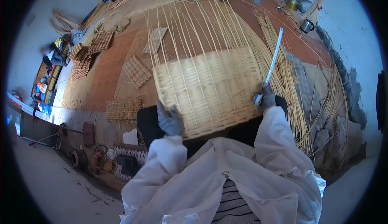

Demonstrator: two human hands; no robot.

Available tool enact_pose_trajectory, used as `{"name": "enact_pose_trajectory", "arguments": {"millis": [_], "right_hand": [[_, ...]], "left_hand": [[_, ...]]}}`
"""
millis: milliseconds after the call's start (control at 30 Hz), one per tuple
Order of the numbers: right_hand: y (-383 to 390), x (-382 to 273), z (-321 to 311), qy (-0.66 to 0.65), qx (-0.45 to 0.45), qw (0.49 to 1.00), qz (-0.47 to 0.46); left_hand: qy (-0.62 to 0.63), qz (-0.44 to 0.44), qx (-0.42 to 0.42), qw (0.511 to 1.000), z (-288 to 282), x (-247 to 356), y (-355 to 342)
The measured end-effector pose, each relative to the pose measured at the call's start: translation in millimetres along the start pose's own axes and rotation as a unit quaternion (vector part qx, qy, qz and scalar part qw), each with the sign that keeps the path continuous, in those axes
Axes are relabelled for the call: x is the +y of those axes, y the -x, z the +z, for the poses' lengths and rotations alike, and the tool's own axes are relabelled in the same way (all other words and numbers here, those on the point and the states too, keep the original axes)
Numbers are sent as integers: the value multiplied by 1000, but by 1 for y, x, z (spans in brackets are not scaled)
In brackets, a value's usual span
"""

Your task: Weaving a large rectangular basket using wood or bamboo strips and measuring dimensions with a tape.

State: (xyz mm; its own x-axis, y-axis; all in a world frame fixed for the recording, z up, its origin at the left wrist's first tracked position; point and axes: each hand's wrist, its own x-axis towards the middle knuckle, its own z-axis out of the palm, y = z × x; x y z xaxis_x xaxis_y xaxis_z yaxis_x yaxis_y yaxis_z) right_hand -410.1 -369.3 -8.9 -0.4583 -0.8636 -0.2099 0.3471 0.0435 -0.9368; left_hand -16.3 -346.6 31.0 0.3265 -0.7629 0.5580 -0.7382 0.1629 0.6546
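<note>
A pale woven wicker panel (210, 88) rests tilted across my lap, with long loose canes running out from its far edge. My left hand (169, 122), in a grey glove, grips the panel's near left edge. By the right edge, my gloved right hand (267, 98) is closed on a tape measure (257, 99). Its white-and-blue blade (275, 56) sticks out upward, away from me and beside the panel. Part of the tape's case is hidden by the fingers.
Bundles of thin canes (289, 90) lie on my right. Small woven pieces (136, 71) are scattered to the left. A long-handled mallet (88, 134) lies at lower left. A metal kettle (307, 26) stands by the right wall. Another person (55, 57) sits at far left.
</note>
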Motion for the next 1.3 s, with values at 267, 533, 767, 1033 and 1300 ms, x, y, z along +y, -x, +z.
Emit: {"name": "enact_pose_trajectory", "arguments": {"millis": [267, 533, 767, 1033, 1300], "right_hand": [[37, -1, 23, 212, 48, 951, -218], [101, -5, 69, -82, -202, 946, 240], [121, -21, 83, -92, -250, 912, 312], [178, 13, 74, -50, -143, 954, 257], [186, 15, 107, -92, -226, 926, 288]], "left_hand": [[22, -106, -63, 992, 12, 8, -15], [77, 284, -112, 949, 45, 109, -100], [-131, 215, -371, 894, 192, 98, -163], [-127, 412, -176, 885, 190, 66, -220], [283, -158, -407, 854, 171, -17, -273]]}}
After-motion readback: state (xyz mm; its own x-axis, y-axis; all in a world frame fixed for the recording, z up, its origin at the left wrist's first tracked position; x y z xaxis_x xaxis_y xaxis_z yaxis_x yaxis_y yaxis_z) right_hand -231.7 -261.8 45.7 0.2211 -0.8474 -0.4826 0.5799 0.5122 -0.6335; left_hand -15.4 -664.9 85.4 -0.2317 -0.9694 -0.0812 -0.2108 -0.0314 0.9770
